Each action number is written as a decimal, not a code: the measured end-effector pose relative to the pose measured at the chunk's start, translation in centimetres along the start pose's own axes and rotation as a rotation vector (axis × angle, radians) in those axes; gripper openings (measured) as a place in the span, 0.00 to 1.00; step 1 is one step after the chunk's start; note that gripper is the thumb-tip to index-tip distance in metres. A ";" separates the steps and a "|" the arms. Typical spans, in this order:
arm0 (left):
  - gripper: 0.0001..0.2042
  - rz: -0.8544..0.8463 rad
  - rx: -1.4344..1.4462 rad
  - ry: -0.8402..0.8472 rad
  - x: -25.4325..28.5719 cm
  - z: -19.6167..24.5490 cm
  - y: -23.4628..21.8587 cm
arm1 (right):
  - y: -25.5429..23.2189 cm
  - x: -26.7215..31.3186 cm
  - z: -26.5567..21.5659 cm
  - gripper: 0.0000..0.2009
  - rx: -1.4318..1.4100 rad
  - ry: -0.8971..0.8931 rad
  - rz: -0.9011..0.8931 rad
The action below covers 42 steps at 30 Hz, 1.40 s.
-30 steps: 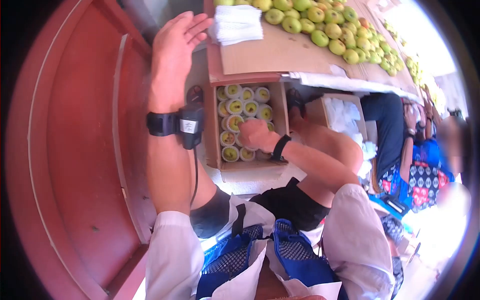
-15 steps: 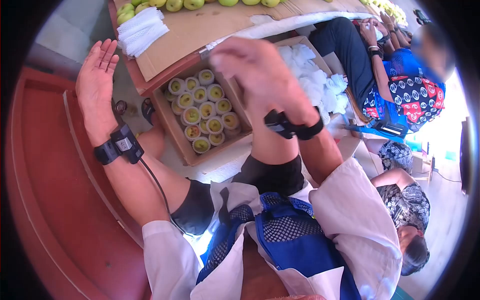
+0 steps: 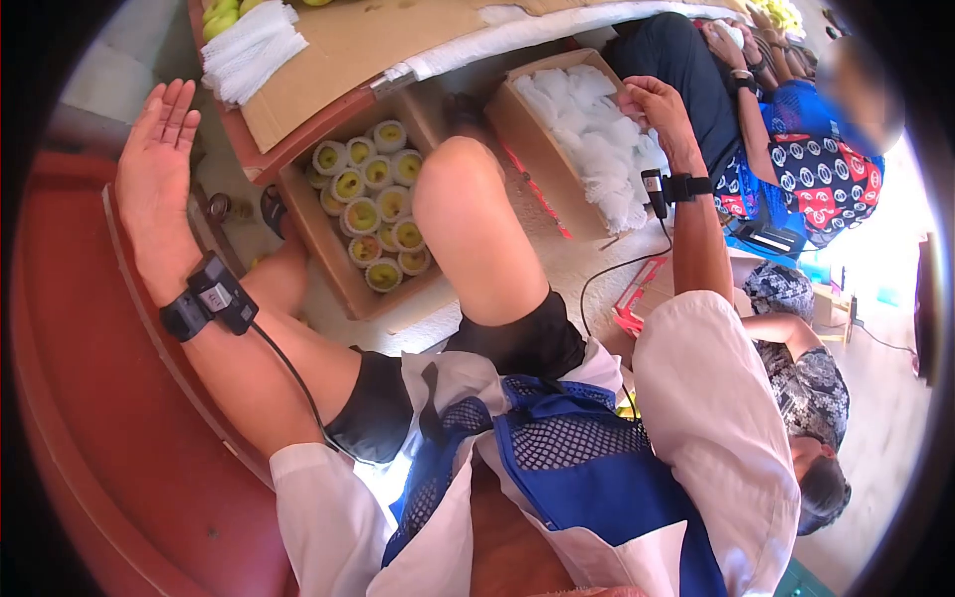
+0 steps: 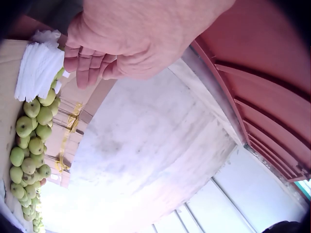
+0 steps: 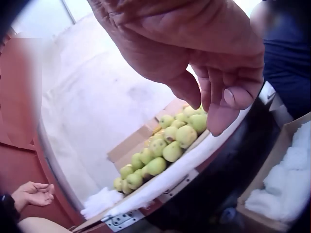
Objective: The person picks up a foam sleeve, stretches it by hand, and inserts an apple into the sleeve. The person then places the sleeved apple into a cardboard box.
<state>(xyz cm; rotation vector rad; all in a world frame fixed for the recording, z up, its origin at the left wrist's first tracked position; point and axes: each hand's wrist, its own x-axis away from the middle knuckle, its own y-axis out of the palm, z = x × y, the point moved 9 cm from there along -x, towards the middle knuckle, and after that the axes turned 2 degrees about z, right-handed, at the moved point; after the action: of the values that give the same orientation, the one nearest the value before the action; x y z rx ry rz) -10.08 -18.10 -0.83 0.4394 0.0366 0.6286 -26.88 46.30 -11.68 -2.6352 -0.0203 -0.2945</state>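
Observation:
My left hand [image 3: 157, 189] is held palm up beside the red panel, fingers extended and nothing in them; the left wrist view shows the same empty hand [image 4: 141, 39]. Over the far side of a carton [image 3: 527, 154] of white foam nets [image 3: 587, 129] is my right hand [image 3: 659, 114]. In the right wrist view the fingers of that hand [image 5: 194, 53] bend loosely, with no object visible between them. Several green-yellow apples [image 3: 360, 216] in foam nets stand in another carton [image 3: 306, 234], left of my raised knee.
A stack of white nets [image 3: 254, 50] lies on the cardboard-covered table [image 3: 348, 45]. Loose green apples [image 4: 36, 145] are piled there too. A seated person in blue [image 3: 796, 179] is beyond the net carton, and another person [image 3: 796, 388] sits at the right.
My right hand has left the apple carton and moved right to the net carton. The head view has shifted, showing more of the right side. My left hand stays raised and empty.

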 end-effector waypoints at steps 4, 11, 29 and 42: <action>0.19 0.004 0.001 -0.010 0.0 -0.2 0.0 | -2.9 -2.8 4.4 0.13 0.283 -0.073 0.034; 0.19 -0.051 -0.008 -0.004 -0.6 -0.6 0.0 | -2.9 -4.6 9.0 0.17 0.734 -0.250 -0.041; 0.19 -0.057 0.004 -0.028 -0.2 -0.8 1.0 | -4.8 -2.1 14.2 0.18 0.232 0.323 0.304; 0.15 -0.281 -0.063 -0.037 1.2 -4.0 7.3 | 1.1 -0.6 3.4 0.14 -0.653 0.105 -0.099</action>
<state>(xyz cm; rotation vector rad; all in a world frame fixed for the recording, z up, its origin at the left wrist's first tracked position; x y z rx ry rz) -13.82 -10.64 -1.36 0.3761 0.0417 0.3443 -26.71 46.96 -15.19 -3.2652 -0.0231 -0.5507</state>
